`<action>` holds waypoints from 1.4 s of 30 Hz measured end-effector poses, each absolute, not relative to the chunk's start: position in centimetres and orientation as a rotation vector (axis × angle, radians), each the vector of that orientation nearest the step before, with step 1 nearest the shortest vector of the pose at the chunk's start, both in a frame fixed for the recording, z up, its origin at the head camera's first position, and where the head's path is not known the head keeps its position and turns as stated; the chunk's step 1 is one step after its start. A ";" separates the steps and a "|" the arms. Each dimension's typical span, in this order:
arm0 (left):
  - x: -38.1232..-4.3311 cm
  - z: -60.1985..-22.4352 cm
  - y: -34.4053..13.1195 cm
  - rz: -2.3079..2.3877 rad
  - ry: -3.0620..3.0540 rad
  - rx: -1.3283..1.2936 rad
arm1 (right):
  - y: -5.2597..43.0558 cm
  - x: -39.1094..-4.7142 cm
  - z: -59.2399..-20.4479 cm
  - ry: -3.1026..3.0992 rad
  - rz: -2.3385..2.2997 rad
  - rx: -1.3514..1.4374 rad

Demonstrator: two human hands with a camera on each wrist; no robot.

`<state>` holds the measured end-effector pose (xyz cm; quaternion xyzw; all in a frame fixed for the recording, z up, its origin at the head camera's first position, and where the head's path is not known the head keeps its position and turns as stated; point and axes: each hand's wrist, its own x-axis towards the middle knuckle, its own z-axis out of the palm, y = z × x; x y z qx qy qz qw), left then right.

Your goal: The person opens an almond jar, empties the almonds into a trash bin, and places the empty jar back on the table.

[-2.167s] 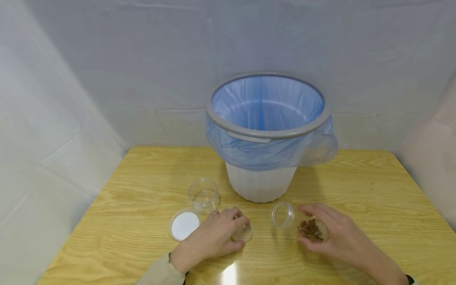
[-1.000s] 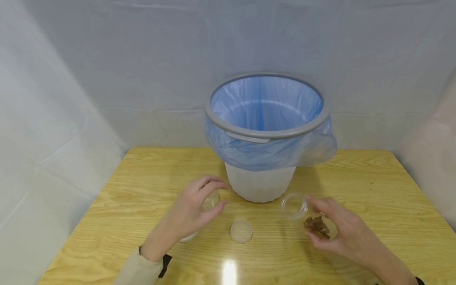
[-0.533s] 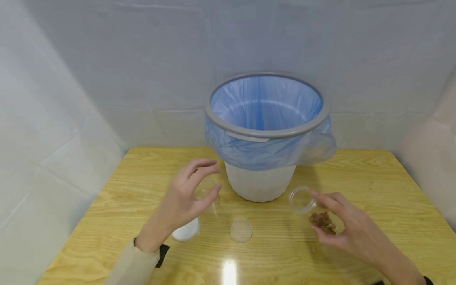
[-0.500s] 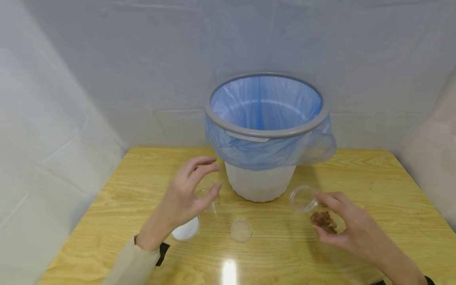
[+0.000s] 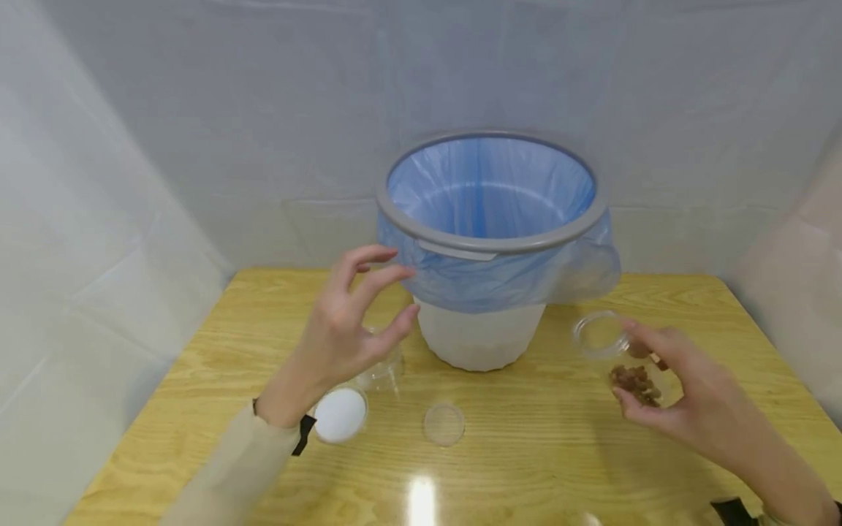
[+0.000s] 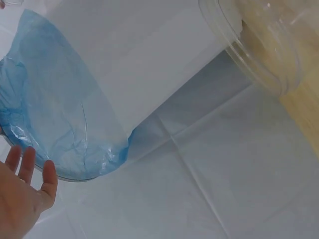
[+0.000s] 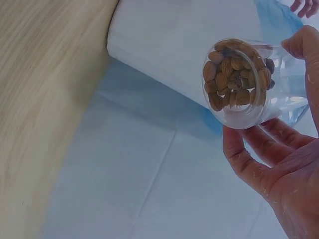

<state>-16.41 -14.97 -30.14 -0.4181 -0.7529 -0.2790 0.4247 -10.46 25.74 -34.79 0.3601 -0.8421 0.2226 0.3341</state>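
Note:
My right hand (image 5: 691, 394) grips a clear plastic jar (image 5: 600, 334) with its fingers and thumb, above the right side of the table. Brown almonds (image 7: 234, 74) lie at the jar's base, seen through its clear bottom in the right wrist view. The jar leans, its rim pointing away from the hand. My left hand (image 5: 351, 318) hovers with bent, spread fingers at the bin's left front, holding nothing. Below it, partly hidden by the hand, another clear jar (image 5: 384, 372) stands on the table. A white-centred lid (image 5: 340, 415) and a small clear lid (image 5: 444, 425) lie nearer me.
A white bin (image 5: 483, 332) with a grey rim and a blue bag (image 5: 493, 281) folded over it stands at the middle back of the wooden table (image 5: 513, 475). Whitish sheeting (image 5: 263, 109) hangs behind and along both sides.
My left hand has let go of the small clear lid, passed over the standing jar and risen beside the bin. My right hand has carried the almond jar up and rightward.

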 end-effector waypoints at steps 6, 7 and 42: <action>-16.9 -29.2 -14.9 -0.703 -1.864 -1.035 | 26.5 -10.4 -34.3 -2.181 0.565 0.908; -16.9 -29.1 -14.9 -0.702 -1.863 -1.035 | 26.6 -10.4 -34.2 -2.178 0.565 0.904; -19.1 -26.5 -12.3 -0.601 -1.798 -0.979 | 30.1 -11.9 -30.4 -2.185 0.373 0.801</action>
